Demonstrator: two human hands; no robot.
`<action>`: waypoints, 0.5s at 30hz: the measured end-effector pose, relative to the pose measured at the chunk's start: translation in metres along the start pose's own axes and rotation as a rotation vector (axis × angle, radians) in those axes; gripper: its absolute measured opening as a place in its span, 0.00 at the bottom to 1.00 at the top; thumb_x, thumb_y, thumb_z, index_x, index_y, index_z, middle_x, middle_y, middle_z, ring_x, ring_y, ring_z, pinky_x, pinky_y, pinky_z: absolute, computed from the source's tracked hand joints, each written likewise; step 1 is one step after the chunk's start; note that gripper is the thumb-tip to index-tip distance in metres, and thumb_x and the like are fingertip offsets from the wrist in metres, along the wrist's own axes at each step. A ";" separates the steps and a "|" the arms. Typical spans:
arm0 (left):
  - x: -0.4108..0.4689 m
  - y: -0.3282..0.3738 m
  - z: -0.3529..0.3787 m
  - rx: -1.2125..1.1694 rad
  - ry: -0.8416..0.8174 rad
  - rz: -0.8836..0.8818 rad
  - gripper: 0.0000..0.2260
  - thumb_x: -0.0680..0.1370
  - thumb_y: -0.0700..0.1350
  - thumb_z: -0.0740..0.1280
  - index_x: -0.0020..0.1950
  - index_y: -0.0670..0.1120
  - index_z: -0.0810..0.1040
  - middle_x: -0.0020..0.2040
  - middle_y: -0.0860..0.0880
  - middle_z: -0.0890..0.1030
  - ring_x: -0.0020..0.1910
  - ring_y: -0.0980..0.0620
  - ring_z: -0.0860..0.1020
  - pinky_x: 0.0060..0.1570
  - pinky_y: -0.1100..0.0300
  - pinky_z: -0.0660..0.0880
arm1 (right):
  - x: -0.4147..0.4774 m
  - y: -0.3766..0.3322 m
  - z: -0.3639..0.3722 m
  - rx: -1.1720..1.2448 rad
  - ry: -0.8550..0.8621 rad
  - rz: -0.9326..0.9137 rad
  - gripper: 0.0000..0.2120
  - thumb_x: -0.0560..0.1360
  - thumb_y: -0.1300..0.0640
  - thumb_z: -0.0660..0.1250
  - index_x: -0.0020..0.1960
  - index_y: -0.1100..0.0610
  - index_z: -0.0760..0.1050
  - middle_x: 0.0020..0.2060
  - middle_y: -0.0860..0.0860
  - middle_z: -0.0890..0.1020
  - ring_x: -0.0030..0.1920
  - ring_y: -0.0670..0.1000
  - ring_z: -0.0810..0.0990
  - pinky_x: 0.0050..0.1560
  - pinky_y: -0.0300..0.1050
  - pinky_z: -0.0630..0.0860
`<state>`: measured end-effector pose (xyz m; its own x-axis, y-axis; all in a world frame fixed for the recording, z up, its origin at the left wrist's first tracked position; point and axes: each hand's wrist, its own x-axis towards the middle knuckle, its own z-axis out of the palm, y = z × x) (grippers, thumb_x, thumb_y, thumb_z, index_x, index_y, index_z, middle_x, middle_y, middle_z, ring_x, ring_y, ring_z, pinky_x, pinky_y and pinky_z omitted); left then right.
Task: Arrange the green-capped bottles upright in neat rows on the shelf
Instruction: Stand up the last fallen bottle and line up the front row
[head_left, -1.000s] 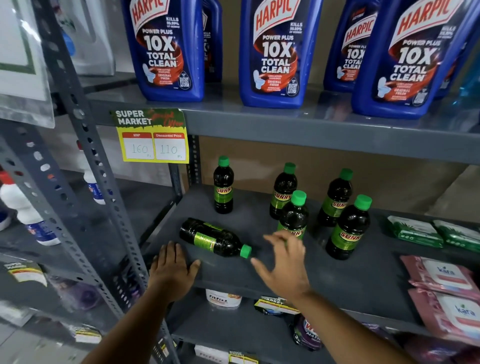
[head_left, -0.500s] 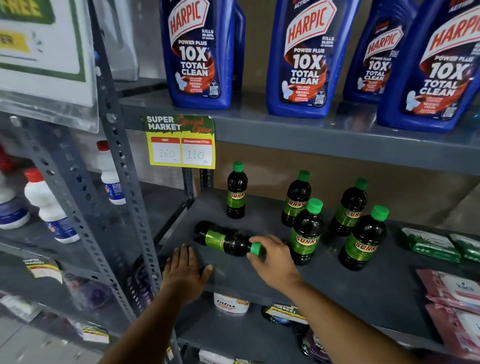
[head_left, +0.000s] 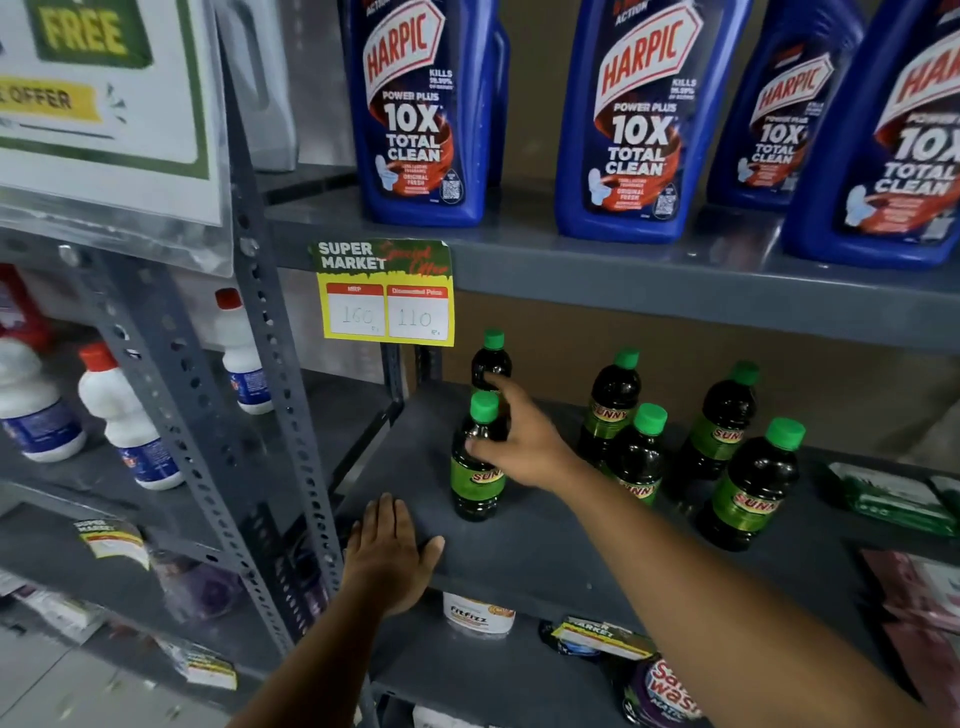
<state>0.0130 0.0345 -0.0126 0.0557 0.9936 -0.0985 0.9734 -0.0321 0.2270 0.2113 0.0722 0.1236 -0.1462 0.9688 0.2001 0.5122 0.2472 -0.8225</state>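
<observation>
Upright, front-left bottle (head_left: 477, 467) clasped by right hand (head_left: 524, 447) fingers, left hand (head_left: 387, 558) flat.

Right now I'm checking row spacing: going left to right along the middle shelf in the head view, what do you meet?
Left hand → bottle in the right hand's grip → front middle bottle → front right bottle → green packets.

I count six dark green-capped bottles (head_left: 753, 486), all upright on the grey shelf (head_left: 545, 551) at mid-frame; front-left bottle (head_left: 477, 467) stands apart.
</observation>
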 end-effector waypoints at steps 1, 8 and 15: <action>0.000 0.000 0.000 0.000 0.011 -0.002 0.39 0.76 0.66 0.47 0.77 0.41 0.42 0.80 0.41 0.44 0.78 0.43 0.43 0.76 0.45 0.44 | 0.000 0.007 0.001 0.026 -0.079 0.057 0.41 0.65 0.53 0.76 0.72 0.44 0.60 0.60 0.46 0.76 0.60 0.48 0.75 0.60 0.44 0.71; 0.000 0.001 -0.002 0.002 0.002 0.000 0.39 0.77 0.66 0.47 0.77 0.41 0.42 0.79 0.41 0.43 0.78 0.42 0.42 0.76 0.45 0.44 | -0.011 0.033 0.014 -0.161 0.014 0.133 0.34 0.60 0.45 0.79 0.60 0.47 0.66 0.53 0.45 0.73 0.54 0.46 0.73 0.53 0.42 0.69; 0.000 -0.001 -0.001 0.000 0.005 0.001 0.39 0.77 0.66 0.46 0.77 0.41 0.42 0.80 0.41 0.44 0.78 0.42 0.43 0.76 0.46 0.43 | -0.021 0.049 0.028 -0.092 0.031 0.145 0.36 0.64 0.51 0.79 0.67 0.49 0.66 0.60 0.47 0.79 0.57 0.47 0.77 0.54 0.40 0.70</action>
<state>0.0122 0.0346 -0.0118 0.0552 0.9941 -0.0931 0.9732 -0.0328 0.2274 0.2156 0.0636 0.0647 -0.0401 0.9941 0.1007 0.6015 0.1045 -0.7920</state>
